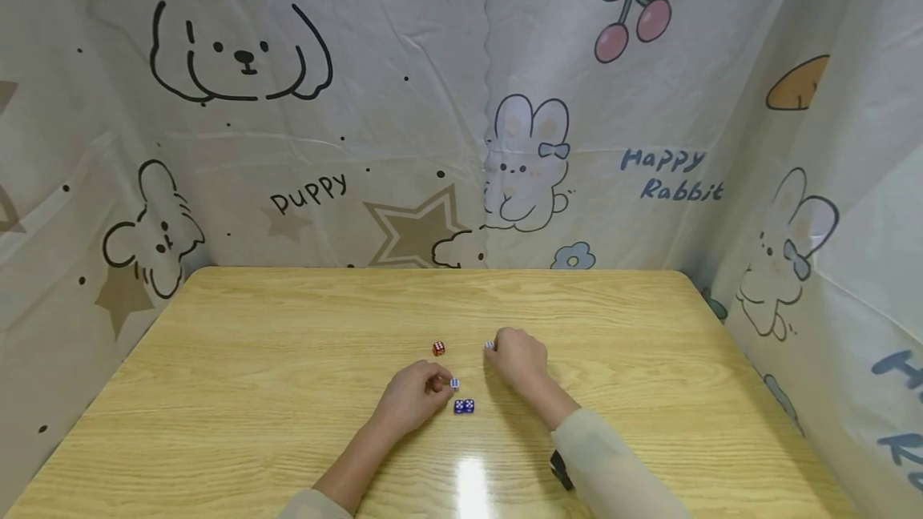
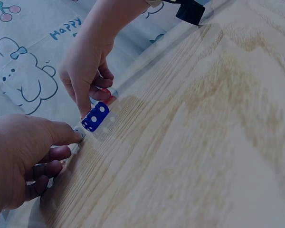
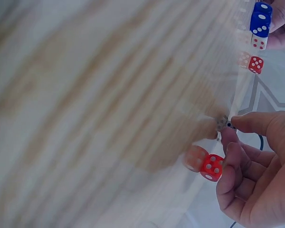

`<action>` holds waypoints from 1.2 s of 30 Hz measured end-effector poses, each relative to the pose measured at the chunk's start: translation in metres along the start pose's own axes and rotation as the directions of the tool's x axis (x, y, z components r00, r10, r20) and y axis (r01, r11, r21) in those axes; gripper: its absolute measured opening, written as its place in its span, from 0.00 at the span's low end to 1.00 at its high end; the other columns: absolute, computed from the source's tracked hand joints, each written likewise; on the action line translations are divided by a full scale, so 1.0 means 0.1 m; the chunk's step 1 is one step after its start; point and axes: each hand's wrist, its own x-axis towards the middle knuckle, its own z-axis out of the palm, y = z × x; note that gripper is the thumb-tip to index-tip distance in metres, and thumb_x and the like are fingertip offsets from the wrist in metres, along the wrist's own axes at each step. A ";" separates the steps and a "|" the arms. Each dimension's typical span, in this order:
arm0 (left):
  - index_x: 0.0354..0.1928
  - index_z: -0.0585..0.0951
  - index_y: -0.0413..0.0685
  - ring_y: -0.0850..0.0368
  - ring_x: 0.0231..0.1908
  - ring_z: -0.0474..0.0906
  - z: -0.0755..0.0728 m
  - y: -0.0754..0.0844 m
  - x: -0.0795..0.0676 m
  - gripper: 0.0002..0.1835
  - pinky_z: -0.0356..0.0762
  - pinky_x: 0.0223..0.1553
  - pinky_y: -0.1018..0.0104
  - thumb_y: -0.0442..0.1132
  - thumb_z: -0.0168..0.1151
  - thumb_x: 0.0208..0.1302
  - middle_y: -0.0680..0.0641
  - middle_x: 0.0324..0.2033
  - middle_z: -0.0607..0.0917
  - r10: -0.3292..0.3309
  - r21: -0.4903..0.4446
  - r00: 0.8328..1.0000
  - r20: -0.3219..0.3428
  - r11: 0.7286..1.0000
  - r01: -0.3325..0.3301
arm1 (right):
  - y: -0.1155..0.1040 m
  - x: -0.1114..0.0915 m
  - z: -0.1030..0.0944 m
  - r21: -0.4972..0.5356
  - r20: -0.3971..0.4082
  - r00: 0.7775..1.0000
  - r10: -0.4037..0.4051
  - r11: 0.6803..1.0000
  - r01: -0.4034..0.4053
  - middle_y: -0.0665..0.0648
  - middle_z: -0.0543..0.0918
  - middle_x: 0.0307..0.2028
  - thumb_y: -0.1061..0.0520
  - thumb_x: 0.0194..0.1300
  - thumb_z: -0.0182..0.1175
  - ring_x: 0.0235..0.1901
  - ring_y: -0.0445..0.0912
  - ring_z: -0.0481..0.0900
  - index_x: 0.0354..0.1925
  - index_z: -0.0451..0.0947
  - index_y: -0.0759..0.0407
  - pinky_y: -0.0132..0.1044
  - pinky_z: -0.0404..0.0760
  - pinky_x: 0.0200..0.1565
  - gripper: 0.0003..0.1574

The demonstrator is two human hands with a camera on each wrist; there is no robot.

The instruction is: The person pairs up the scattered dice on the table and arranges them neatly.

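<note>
My left hand [image 1: 414, 399] pinches a small white die [image 1: 454, 384] at the table's middle. Two blue dice [image 1: 464, 406] with white pips sit side by side just in front of it. Farther right and back, my right hand [image 1: 517, 357] holds another white die [image 1: 489, 345] by thumb and index fingertips; dark pips show in the right wrist view. Below those fingers in that view is a red die [image 3: 212, 167], hidden from the head view by the hand. A second red die [image 1: 438, 348] lies beyond my left hand.
The dice stand on a wood-grain table [image 1: 288, 327]. A printed curtain [image 1: 418, 142] hangs behind it and along both sides. A black object [image 1: 560, 471] is partly visible by my right sleeve.
</note>
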 end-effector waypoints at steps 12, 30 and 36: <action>0.35 0.83 0.48 0.66 0.27 0.69 -0.01 0.02 0.01 0.06 0.68 0.29 0.73 0.40 0.65 0.56 0.55 0.25 0.77 0.003 -0.003 1.000 -0.002 1.000 -0.003 | 0.03 -0.08 -0.03 0.038 0.041 0.999 -0.001 0.999 0.000 0.52 0.83 0.28 0.50 0.58 0.63 0.21 0.41 0.72 0.35 0.81 0.58 0.34 0.69 0.23 0.12; 0.36 0.83 0.49 0.66 0.26 0.68 0.00 0.00 0.00 0.06 0.67 0.29 0.73 0.41 0.64 0.57 0.57 0.25 0.76 -0.010 -0.005 1.000 0.000 1.000 0.010 | 0.01 -0.24 -0.09 0.186 0.113 0.990 -0.083 0.981 0.061 0.48 0.76 0.18 0.50 0.57 0.65 0.14 0.39 0.64 0.37 0.81 0.57 0.30 0.62 0.18 0.13; 0.36 0.83 0.50 0.66 0.26 0.67 0.00 0.01 0.00 0.07 0.66 0.28 0.73 0.42 0.64 0.57 0.58 0.25 0.75 -0.024 -0.004 1.000 0.007 1.000 0.024 | 0.01 -0.27 -0.09 0.215 0.122 0.983 -0.134 0.971 0.106 0.48 0.75 0.17 0.52 0.56 0.65 0.16 0.39 0.66 0.36 0.82 0.55 0.31 0.65 0.19 0.10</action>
